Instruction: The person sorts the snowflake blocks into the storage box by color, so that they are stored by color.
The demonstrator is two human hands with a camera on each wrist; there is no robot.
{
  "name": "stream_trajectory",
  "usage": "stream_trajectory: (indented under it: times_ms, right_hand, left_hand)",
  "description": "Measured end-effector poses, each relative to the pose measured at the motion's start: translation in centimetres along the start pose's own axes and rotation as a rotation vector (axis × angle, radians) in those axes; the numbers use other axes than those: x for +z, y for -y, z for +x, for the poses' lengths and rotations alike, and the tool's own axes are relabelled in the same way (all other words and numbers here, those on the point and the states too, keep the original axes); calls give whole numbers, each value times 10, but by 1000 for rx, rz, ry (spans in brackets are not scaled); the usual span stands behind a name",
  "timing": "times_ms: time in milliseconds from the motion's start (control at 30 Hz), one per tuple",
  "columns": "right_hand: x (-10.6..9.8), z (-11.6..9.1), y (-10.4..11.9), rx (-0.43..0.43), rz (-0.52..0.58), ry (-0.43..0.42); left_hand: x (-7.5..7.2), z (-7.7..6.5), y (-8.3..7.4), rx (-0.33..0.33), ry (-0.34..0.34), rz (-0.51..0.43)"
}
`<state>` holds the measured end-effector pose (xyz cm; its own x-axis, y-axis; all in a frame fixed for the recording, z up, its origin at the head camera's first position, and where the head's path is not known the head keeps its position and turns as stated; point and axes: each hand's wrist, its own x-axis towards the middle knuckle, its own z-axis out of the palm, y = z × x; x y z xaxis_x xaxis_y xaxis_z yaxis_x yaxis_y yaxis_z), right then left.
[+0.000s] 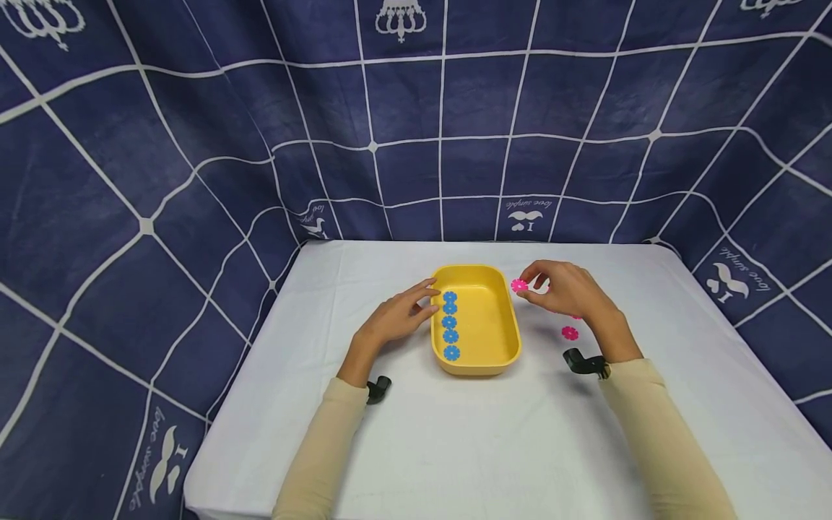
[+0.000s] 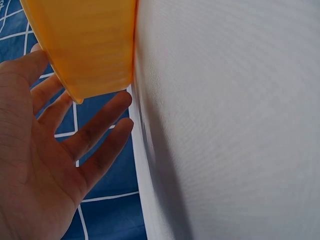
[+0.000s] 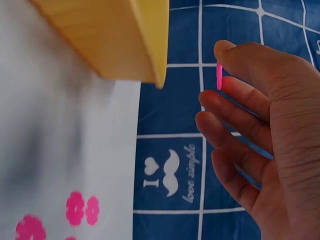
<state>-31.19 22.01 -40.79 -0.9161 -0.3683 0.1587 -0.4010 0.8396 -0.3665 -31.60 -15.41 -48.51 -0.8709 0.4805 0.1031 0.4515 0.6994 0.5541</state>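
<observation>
A yellow tray [image 1: 484, 328] sits on the table with several blue flower-shaped pieces [image 1: 451, 336] in a row along its left side. My left hand [image 1: 398, 316] rests at the tray's left rim, fingers spread and fairly straight; in the left wrist view the thumb side touches the tray wall [image 2: 85, 45]. Between thumb and index finger my right hand [image 1: 562, 289] pinches a pink flower-shaped piece [image 1: 519, 286], just beyond the tray's right rim. The right wrist view shows that pink piece [image 3: 219, 76] edge-on, with the other fingers loosely bent.
More pink flower pieces [image 1: 570, 333] lie on the white tablecloth [image 1: 520, 448] right of the tray, partly hidden under the right hand and arm. A blue curtain [image 1: 481, 166] with white lines stands behind and on both sides. Black wrist mounts [image 1: 583, 362] sit at both wrists.
</observation>
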Motion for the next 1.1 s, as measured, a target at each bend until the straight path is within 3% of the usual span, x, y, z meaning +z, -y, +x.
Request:
stream_trajectory:
  times_ms: [1100]
  right_hand:
    - [39,58,60,-113,113,30]
  left_hand:
    - [-2,-1,-2,-20,16,-26]
